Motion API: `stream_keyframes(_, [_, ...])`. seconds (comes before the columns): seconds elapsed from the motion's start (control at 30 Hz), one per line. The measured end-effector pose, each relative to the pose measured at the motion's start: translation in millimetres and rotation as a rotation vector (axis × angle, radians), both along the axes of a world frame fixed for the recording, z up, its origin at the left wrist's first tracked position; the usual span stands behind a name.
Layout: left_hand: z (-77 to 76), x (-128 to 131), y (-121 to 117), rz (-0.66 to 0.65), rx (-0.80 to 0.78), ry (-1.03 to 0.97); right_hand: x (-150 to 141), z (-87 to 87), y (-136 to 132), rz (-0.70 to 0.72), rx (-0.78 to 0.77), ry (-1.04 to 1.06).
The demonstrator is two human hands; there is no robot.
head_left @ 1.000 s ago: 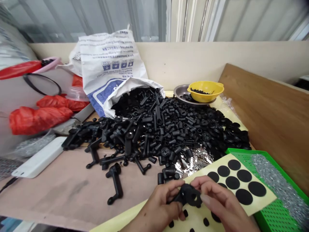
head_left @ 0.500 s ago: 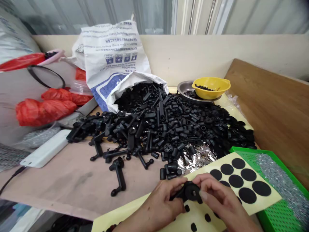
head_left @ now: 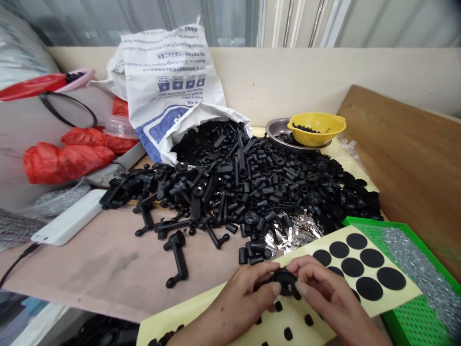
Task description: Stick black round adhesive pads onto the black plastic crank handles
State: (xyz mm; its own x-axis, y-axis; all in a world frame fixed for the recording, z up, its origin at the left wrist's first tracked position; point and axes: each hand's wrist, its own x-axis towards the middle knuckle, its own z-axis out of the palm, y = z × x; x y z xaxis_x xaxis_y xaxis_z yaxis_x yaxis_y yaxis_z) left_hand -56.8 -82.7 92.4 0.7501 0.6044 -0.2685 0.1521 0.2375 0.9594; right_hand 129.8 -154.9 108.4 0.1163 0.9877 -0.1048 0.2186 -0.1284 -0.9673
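Between my two hands is a black plastic part with a round head and a small slot in its face (head_left: 284, 282). My left hand (head_left: 248, 298) grips it from the left, the thumb pressing on the round face. My right hand (head_left: 326, 293) pinches its right edge between thumb and fingers. Both hands are just above a pale yellow sheet (head_left: 201, 312) bearing small black pads and large black round stickers (head_left: 352, 268). The far side of the held part is hidden by my fingers. Nearby lies a pile of small silver metal clips (head_left: 293, 233).
A heap of black plastic parts (head_left: 266, 187) spills from a white sack (head_left: 173, 72). One crank-shaped part (head_left: 177, 259) lies apart at the front. A green tray (head_left: 403, 307) of small metal pieces stands right, a yellow bowl (head_left: 317, 129) on a steel dish behind, a white power bank (head_left: 68, 216) left.
My left thumb has moved up from below onto the round face of the black part. The part appears tilted flatter. My right hand keeps nearly the same place, and the view has shifted slightly.
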Motion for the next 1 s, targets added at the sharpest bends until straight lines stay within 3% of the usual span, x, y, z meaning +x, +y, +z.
stream_keyframes(0.17, [4.2, 4.2, -1.9, 0.039, 0.001, -0.032, 4.6, -5.6, 0.2, 0.094, 0.067, -0.129])
stream_keyframes(0.47, [3.3, 10.2, -7.0, 0.15, 0.074, 0.038, -6.0, -0.1, -0.4, 0.118, 0.155, -0.3])
stream_keyframes(0.57, [3.9, 8.4, -7.4, 0.164, 0.071, 0.025, -4.1, -0.1, -3.5, 0.099, 0.037, -0.105])
stream_keyframes(0.7, [6.9, 5.8, -7.9, 0.211, -0.015, -0.016, -4.3, -1.2, -9.2, -0.038, -0.206, 0.36])
stream_keyframes(0.8, [8.8, 3.6, -10.1, 0.238, -0.041, -0.022, -8.9, -2.0, -10.7, -0.166, -0.247, 0.565])
stream_keyframes(0.87, [8.9, 1.6, -12.6, 0.246, -0.033, -0.023, -14.4, -2.9, -10.0, -0.207, -0.187, 0.504])
stream_keyframes(1.0, [7.9, -2.4, -18.3, 0.232, -0.007, -0.044, -33.4, -5.4, -6.4, -0.097, 0.096, -0.033])
